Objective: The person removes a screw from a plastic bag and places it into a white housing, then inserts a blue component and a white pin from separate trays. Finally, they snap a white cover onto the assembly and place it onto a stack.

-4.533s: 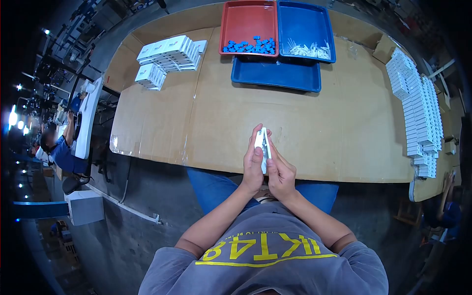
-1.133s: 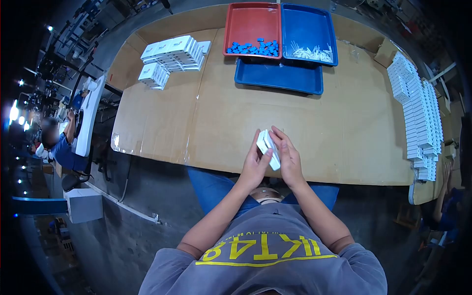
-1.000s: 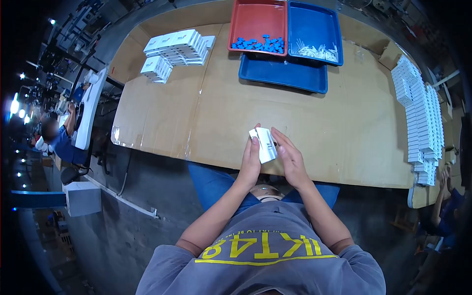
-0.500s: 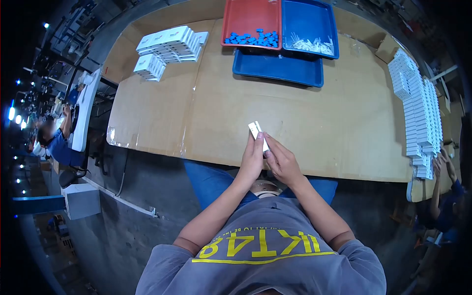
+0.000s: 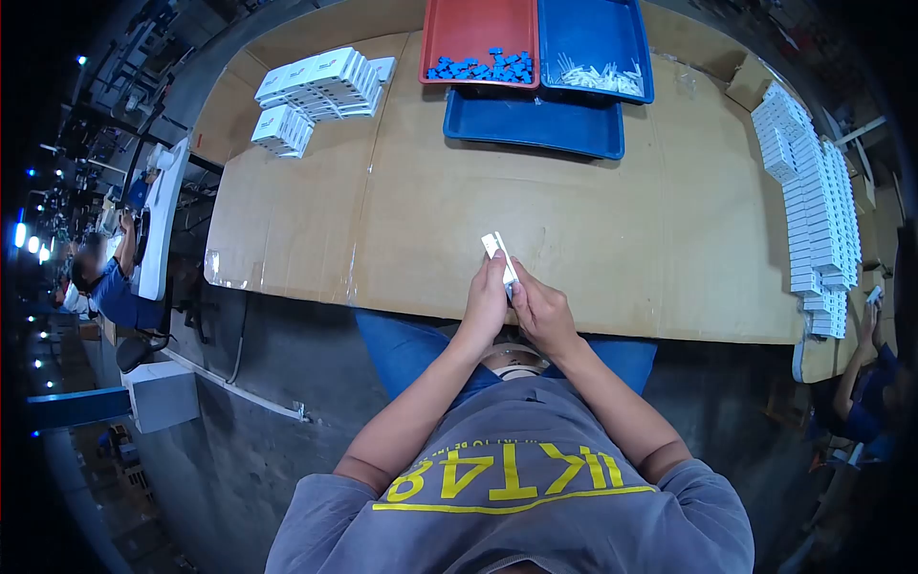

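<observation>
Both my hands hold a thin white rectangular piece [image 5: 496, 251] above the front edge of the table. It looks like a plastic plate seen nearly edge-on, tilted upward. My left hand [image 5: 488, 299] is closed around its left side, with the thumb along its face. From the right, my right hand [image 5: 545, 308] grips the lower end, fingers pressed together. My hands cover the lower part of the piece, so its exact kind is hidden.
Ahead stand a red tray [image 5: 478, 19] of blue parts, a blue tray [image 5: 593, 29] of thin white parts and another blue tray [image 5: 535, 124]. White plates are stacked at left [image 5: 325, 86] and right [image 5: 813, 201]. Co-workers sit at both sides.
The white piece has turned slightly in my hands, showing more of its face. My right fingers have shifted along its lower end. The view has tilted a little.
</observation>
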Tool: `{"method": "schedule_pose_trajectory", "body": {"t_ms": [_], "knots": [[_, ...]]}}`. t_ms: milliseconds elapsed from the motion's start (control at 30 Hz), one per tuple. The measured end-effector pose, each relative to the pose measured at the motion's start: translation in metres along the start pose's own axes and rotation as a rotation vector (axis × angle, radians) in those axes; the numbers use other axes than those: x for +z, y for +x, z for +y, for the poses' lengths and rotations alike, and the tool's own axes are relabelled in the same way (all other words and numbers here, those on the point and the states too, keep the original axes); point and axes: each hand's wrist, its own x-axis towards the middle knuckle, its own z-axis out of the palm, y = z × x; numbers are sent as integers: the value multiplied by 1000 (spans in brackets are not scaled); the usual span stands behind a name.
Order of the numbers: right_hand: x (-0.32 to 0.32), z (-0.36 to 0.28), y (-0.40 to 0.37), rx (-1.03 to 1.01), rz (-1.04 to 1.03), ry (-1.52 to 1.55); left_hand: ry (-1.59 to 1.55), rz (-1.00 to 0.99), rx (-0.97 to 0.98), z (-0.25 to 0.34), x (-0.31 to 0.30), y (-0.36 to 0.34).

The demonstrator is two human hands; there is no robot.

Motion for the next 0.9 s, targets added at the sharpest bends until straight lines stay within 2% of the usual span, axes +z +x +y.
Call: {"method": "schedule_pose_trajectory", "body": {"t_ms": [133,233,400,533,633,667,767,867,900], "knots": [[-1,-7,1,58,-5,0,-30,0,12,-6,-1,2],[7,-2,-1,1,61,-5,-16,30,24,-6,0,4],[6,-3,-9,106,12,5,-20,-6,-68,-6,-3,2],[0,-11,2,166,-6,-2,-20,-97,-241,-2,-15,14],[-14,0,2,411,-141,250,-63,-176,-275,13,-17,14],[-11,9,-1,490,-130,352,-57,-257,-270,12,-24,19],[-17,10,3,555,-67,499,-14,-248,-295,24,-19,14],[-20,12,8,534,-48,495,-11,-236,-237,28,-15,8],[-20,14,9,524,-40,487,19,-239,-158,25,-16,9]]}}
